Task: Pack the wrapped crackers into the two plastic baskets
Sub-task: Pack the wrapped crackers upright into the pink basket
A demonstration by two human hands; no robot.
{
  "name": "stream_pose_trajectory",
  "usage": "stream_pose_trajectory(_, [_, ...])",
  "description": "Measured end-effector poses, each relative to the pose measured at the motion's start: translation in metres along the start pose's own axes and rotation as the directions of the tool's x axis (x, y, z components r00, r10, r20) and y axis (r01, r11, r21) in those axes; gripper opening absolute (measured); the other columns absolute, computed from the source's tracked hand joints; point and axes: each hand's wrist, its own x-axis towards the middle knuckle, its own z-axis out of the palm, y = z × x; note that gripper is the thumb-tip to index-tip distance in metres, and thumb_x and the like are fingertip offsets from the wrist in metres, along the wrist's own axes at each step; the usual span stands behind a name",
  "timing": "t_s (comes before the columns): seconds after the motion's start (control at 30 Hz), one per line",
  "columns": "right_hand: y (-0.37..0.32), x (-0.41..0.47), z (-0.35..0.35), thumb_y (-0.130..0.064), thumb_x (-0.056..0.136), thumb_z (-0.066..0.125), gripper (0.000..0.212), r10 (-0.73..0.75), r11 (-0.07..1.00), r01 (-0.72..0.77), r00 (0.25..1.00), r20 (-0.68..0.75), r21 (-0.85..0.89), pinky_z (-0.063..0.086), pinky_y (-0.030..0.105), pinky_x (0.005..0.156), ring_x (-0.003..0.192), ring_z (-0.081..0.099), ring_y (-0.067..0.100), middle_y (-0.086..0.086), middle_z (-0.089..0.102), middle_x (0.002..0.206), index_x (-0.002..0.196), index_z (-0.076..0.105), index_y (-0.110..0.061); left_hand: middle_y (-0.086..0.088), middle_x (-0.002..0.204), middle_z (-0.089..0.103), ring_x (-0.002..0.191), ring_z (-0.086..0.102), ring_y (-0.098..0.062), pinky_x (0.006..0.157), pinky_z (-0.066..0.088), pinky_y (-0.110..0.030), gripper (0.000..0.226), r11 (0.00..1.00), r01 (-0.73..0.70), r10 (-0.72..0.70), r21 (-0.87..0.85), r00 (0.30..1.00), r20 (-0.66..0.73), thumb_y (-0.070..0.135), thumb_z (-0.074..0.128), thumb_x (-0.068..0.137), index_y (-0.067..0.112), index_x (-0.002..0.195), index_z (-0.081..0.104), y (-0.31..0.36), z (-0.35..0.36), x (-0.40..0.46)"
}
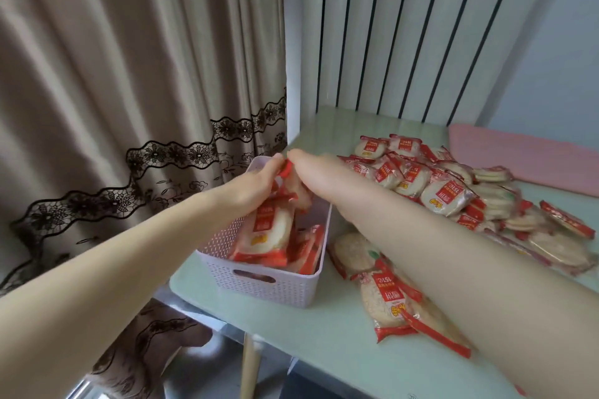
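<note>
Lilac basket (259, 282) at worktop (324, 350) left edge, left hand (256, 181) and right hand (311, 168) gripping wrapped crackers (291, 185) inside, loose cracker pile (437, 185) toward far right corner.

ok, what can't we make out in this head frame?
- Second basket: not in the head view; only one lavender perforated plastic basket shows.
- Right hand: its fingers are hidden behind its own wrist, so the grip is unreadable.
- Left hand covers part of the red-and-white wrapped cracker packet it holds.
- Basket floor: hidden by packed packets.
- Pink cloth: cut by the right edge.
</note>
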Motion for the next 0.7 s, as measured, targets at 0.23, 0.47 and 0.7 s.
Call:
stream_pose_trajectory(0.23, [0.005,-0.002,-0.026,-0.045,0.099,0.033,0.051,-0.184,0.914,0.148,0.981,-0.063,-0.377,0.035,0.03,0.056,0.067,0.055,0.023,0.002,0.055,0.063,0.061,0.051,-0.014,-0.002,0.118,0.065,0.11,0.058,-0.022,0.093,0.044,-0.033,0.035,0.906,-0.007,0.041,0.423,0.997,-0.071,0.043,0.047,0.1,0.017,0.12,0.062,-0.001,-0.027,0.014])
stream_pose_trajectory(0.47, [0.018,0.017,-0.035,-0.022,0.093,0.05,0.018,-0.228,0.892,0.185,0.972,-0.057,-0.412,0.052,0.035,0.079,0.089,0.062,0.023,0.003,0.068,0.097,0.099,0.065,-0.015,-0.006,0.14,0.058,0.13,0.051,-0.027,0.109,0.036,-0.033,0.059,0.681,-0.181,0.155,0.709,0.983,0.103,0.036,0.053,0.086,0.025,0.144,0.049,-0.025,-0.036,0.022])
stream_pose_trajectory(0.7, [0.023,0.032,-0.025,-0.006,0.088,0.052,0.047,-0.368,0.779,0.368,0.924,0.105,-0.508,0.046,0.029,0.082,0.114,0.06,0.023,0.004,0.064,0.129,0.13,0.063,-0.024,0.01,0.147,0.05,0.142,0.037,-0.011,0.12,0.006,-0.039,0.068,0.58,-0.358,0.174,0.732,0.932,0.318,0.028,0.062,0.083,0.035,0.148,0.042,-0.029,-0.027,0.047])
